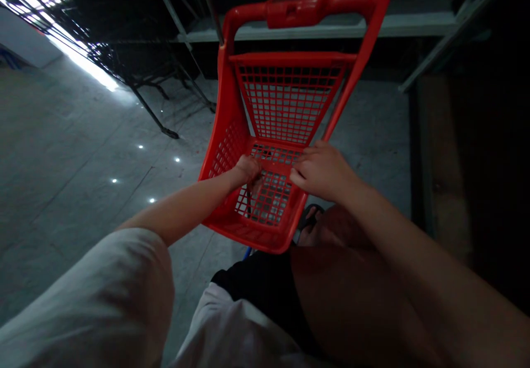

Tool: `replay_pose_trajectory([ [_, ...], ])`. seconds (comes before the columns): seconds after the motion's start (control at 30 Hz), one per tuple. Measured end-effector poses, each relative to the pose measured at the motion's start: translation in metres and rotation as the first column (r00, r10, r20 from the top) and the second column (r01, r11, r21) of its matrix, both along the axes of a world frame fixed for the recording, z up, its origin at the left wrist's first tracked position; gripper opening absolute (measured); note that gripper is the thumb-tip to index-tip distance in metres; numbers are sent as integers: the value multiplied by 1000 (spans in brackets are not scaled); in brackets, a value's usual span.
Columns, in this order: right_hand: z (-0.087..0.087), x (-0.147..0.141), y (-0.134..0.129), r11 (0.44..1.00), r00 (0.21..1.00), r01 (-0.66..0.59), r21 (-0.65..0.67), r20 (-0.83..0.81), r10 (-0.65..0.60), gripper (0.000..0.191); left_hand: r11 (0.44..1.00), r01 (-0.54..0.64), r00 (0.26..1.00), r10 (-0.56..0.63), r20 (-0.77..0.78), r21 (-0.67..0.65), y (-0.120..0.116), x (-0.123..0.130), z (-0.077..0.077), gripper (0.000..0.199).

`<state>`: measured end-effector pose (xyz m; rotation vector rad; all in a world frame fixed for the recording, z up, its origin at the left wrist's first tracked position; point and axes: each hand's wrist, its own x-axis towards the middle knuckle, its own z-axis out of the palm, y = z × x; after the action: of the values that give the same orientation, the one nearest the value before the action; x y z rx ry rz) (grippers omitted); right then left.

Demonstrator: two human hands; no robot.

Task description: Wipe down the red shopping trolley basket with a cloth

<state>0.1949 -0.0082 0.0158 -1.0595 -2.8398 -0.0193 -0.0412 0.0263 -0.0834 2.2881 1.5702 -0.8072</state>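
Observation:
A red plastic shopping cart [265, 241] with grid walls and a high handle stands in front of my knees. My left hand [248, 170] reaches down inside its basket, above the grid floor. Its fingers are curled and partly in shadow; a thin dark strip shows just below them, and I cannot make out what they hold. My right hand [318, 170] is wrapped over the basket's right rim. The cart's handle [296, 11] rises at the far end, with neither hand on it.
Behind the cart is a metal shelf rack [331, 28]. At the upper left stands a dark wire rack [153, 108] with thin legs on the grey floor [83, 152]. A brownish beam [443, 158] lies along the right. My sandalled foot [308, 221] is beside the cart.

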Motion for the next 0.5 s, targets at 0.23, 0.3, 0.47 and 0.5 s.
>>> replay_pose_trajectory([
  [0.23, 4, -5, -5, 1000, 1000, -1, -29, 24, 1, 38, 954, -299, 952, 297, -71, -19, -36, 15, -32, 89],
  [0.3, 3, -4, -6, 999, 1000, 1, -38, 10, 0, 38, 957, -290, 957, 290, 5, 0, -42, 16, -41, 85],
  [0.47, -1, -2, -6, 999, 999, -30, -43, -37, 29, 36, 977, -193, 971, 177, 161, 93, -19, 14, -47, 63],
  [0.5, -3, -2, -6, 999, 998, -35, -37, -50, 34, 36, 979, -179, 971, 160, 176, 96, -10, 13, -47, 60],
])
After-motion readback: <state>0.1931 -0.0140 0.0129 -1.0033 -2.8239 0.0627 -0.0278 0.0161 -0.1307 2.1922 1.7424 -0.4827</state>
